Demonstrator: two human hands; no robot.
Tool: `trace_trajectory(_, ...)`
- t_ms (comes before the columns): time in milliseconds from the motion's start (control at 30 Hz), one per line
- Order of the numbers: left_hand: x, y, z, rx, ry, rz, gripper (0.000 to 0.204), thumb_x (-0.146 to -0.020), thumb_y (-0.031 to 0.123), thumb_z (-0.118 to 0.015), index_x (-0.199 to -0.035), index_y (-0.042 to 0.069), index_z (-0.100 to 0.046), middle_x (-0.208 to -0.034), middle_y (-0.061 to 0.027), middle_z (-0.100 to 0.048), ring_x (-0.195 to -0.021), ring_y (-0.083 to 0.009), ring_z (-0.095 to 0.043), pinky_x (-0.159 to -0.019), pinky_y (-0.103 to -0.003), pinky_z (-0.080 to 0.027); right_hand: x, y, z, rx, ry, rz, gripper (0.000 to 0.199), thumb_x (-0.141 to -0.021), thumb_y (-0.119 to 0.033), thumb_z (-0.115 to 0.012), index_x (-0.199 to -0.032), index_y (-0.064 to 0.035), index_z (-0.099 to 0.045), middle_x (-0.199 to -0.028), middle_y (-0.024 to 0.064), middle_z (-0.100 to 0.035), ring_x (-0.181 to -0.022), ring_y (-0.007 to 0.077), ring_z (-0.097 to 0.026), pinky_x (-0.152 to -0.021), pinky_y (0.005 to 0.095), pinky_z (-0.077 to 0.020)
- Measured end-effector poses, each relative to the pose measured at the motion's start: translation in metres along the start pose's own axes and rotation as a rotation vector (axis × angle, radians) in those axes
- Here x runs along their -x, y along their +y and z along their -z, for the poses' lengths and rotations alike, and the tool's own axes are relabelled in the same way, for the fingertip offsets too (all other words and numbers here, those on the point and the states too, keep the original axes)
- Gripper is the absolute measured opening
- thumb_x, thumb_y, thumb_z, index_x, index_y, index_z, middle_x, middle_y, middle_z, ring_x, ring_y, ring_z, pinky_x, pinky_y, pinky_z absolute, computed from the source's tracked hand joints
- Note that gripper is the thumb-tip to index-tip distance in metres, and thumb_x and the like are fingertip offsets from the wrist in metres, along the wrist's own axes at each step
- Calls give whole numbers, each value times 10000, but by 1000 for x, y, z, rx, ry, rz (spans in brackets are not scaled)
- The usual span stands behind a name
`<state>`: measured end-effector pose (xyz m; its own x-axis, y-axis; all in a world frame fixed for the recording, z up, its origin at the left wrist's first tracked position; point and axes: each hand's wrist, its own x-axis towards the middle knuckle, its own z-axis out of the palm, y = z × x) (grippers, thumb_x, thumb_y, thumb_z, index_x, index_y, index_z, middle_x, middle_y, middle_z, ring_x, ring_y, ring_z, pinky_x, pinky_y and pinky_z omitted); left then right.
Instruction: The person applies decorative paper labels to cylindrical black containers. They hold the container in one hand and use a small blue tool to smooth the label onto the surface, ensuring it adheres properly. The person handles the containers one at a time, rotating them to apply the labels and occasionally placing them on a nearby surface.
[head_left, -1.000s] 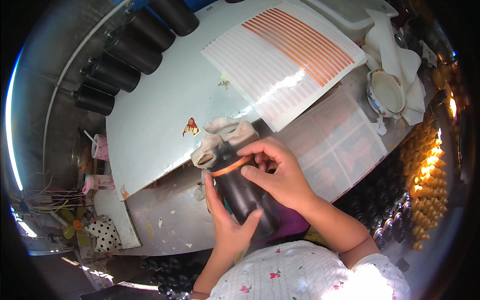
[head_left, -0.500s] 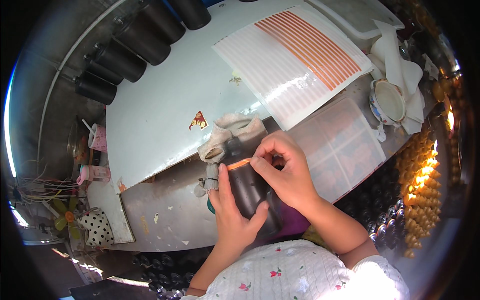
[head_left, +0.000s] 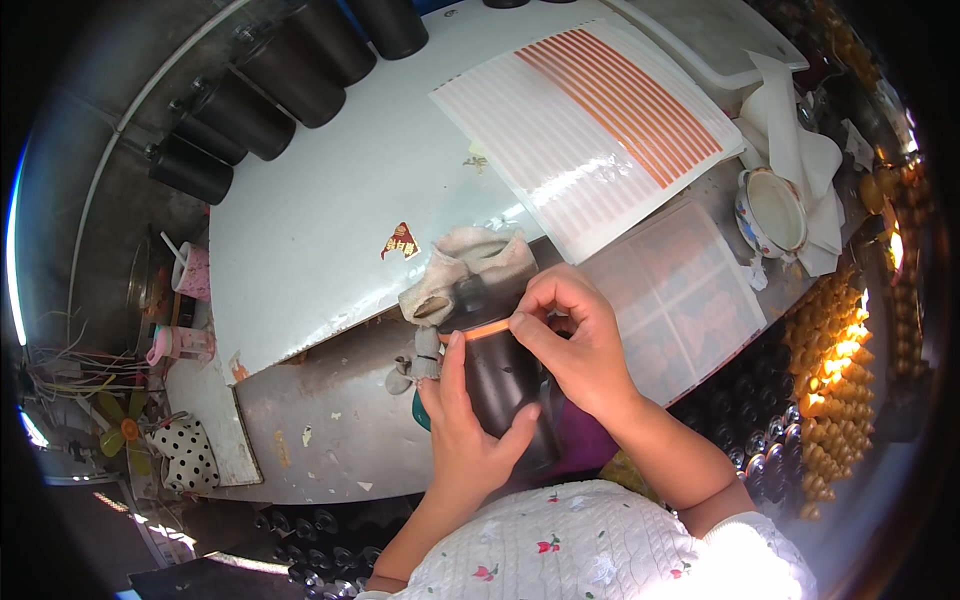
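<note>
My left hand (head_left: 462,430) wraps around a black bottle (head_left: 502,372) and holds it upright at the near edge of the white table (head_left: 320,215). An orange strip (head_left: 478,331) runs around the bottle near its top. My right hand (head_left: 572,340) rests on the bottle's right side, and its fingertips press the strip's end against it. A crumpled beige cloth (head_left: 470,262) lies just behind the bottle. A white sheet of orange strips (head_left: 590,125) lies on the table beyond my hands.
Several black bottles (head_left: 270,85) lie in a row along the table's far left edge. A clear plastic tray (head_left: 680,300) sits right of my hands, a small bowl (head_left: 772,210) and white cloths beyond it. Golden caps (head_left: 835,400) fill the right side.
The bottle and both hands have shifted slightly right and toward me. My right fingers have slid along the orange strip, pressing it around the bottle.
</note>
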<state>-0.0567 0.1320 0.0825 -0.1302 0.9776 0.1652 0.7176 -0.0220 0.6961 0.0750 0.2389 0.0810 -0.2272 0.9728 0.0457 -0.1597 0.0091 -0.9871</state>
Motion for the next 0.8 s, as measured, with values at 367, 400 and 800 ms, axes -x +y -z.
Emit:
trace_trajectory(367, 6, 4, 6, -83, -58, 50, 1086, -811, 326, -781, -1575, -56, -111, -1097, -269, -454, -910, -328, -404, -858, -409, -393, -1, -6, -4, -74, -14, 3, 91, -864, -35, -686, -823, -32, -606, -882, -2, -530, -741, 61, -508, -641, 223, -412)
trace_trajectory(400, 5, 3, 5, -88, -52, 38, 1078, -818, 336, -775, -1575, -56, -115, -1087, -265, -452, -905, -327, -401, -855, -407, -392, -2, -7, -3, -71, -14, 15, 88, -865, -34, -685, -824, -32, -606, -882, -1, -531, -741, 60, -510, -641, 222, -412)
trace_trajectory(800, 3, 10, 5, -164, -123, 92, 967, -883, 336, -668, -1563, -80, -120, -1261, -297, -412, -1093, -365, -383, -1022, -465, -307, -1, 9, 2, -165, 4, -67, 92, -885, -54, -689, -846, -32, -609, -903, 0, -530, -768, 61, -547, -650, 224, -436)
